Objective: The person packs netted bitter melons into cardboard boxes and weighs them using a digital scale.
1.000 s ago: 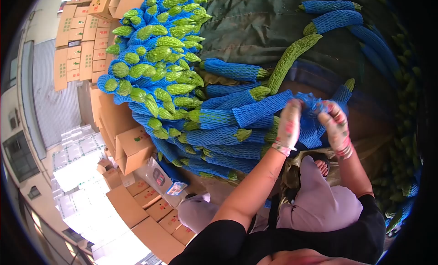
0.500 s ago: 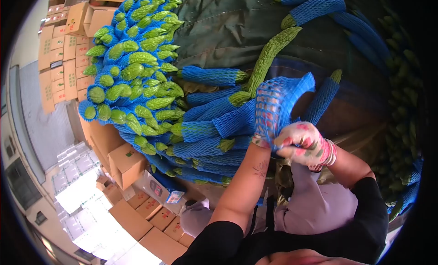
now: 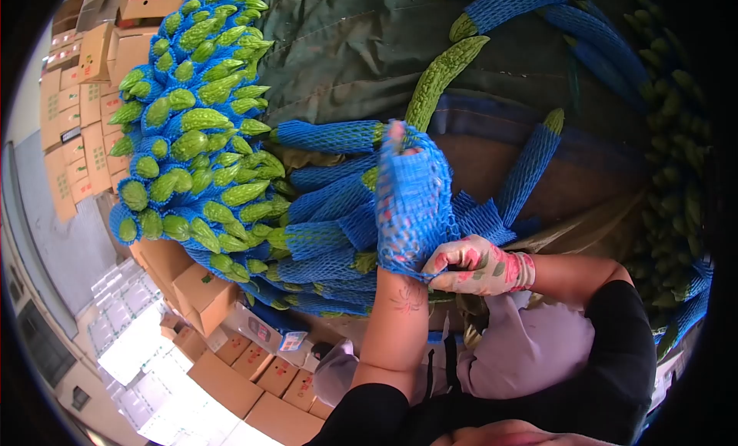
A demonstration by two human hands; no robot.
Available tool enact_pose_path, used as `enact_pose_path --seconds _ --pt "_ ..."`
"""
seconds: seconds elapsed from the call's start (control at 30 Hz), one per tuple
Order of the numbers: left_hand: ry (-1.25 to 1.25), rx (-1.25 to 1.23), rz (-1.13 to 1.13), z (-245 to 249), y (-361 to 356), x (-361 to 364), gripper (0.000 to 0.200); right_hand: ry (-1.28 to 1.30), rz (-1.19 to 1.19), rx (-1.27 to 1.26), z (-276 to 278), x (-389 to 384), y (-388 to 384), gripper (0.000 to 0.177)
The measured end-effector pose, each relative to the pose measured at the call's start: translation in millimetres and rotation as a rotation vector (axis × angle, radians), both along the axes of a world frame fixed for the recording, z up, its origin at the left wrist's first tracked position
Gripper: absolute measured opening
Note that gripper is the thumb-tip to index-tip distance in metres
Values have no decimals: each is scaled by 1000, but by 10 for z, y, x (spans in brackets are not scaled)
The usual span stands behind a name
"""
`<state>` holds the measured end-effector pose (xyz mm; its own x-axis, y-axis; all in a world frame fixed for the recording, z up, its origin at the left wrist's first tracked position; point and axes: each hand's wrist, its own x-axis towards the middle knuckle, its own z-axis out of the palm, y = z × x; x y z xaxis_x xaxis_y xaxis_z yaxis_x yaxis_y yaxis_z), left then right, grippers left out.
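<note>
While your left hand (image 3: pixel 400 146) is buried in the blue net sleeve (image 3: pixel 419 215), just below the lower tip of the bare bitter gourd (image 3: pixel 438 81), your gloved right hand (image 3: pixel 477 265) pinches the sleeve's hem at your left wrist, fingers closed tight on the mesh. Your left fingers point up toward that gourd inside the net, though how far they're spread I can't tell through the mesh. This looks like the stretching step: the sleeve is gloved over your hand, ready to take a gourd. The next move calls for a firm hold on the bare gourd, which lies untouched on the dark tarp (image 3: pixel 369 46) above your fingertips, with the hem kept pinned. Left of the gourd sits the pile of sleeved gourds (image 3: pixel 192 131), with cardboard boxes (image 3: pixel 192 288) below the pile. Compared with half a second ago, the sleeve no longer flares open over your fists. It's drawn down to the wrist, and your right hand has slid lower.
</note>
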<state>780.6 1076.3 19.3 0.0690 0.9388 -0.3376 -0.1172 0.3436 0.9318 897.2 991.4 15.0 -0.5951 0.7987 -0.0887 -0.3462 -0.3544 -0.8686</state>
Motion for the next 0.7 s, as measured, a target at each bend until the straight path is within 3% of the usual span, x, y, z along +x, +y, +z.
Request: enact_pose_path --seconds 0.07,0.1,0.13,0.17,0.2,0.23,0.27,0.3,0.33,0.37,0.4,0.43,0.5,0.57,0.6,0.63,0.7 --pt "-5 -32 127 17 35 -57 31 -12 69 32 56 67 147 12" --pt "123 4 111 20 62 -111 32 -25 136 71 44 119 286 12" --pt "425 129 -27 34 56 -175 33 -65 -86 99 -102 179 476 10" --pt "879 337 -259 104 11 -233 34 -106 -310 124 -293 274 741 9" --pt "1275 530 -501 147 -9 -261 36 -297 -516 329 -310 355 1153 8" --pt "1463 621 -696 151 -73 -256 37 -807 -618 828 -626 483 1531 24" --pt "1260 494 -593 -2 -194 -304 41 -1200 -441 1006 -796 638 1744 42" --pt "1358 558 -659 -100 -255 -349 49 -1489 -302 1052 -1127 683 1901 49" --pt "1457 628 -719 -199 -314 -395 58 -1627 -269 1164 -1501 734 1948 49" --pt "1552 704 -774 -300 -373 -440 67 -1637 -273 1166 -1514 780 2020 49" --pt "799 272 -472 -306 -494 -323 75 -1679 -135 1155 -1510 793 2048 47" --pt "532 106 -382 -290 -556 -244 78 -1714 4 1137 -1441 778 2036 45" --pt "-15 -198 -74 -257 -678 -85 84 -1647 -197 1072 -1127 985 1906 42" --pt "59 -202 -225 -209 -692 -31 84 -1590 -483 806 -884 1130 1687 44" --pt "-34 -361 -188 -174 -661 42 83 -1448 -641 621 -886 1150 1547 44" --pt "-120 -521 -133 -141 -627 115 81 -1215 -623 412 -811 1129 1425 39" --pt "-203 -657 -46 -188 -577 258 75 -309 -572 -293 -641 864 1092 34"
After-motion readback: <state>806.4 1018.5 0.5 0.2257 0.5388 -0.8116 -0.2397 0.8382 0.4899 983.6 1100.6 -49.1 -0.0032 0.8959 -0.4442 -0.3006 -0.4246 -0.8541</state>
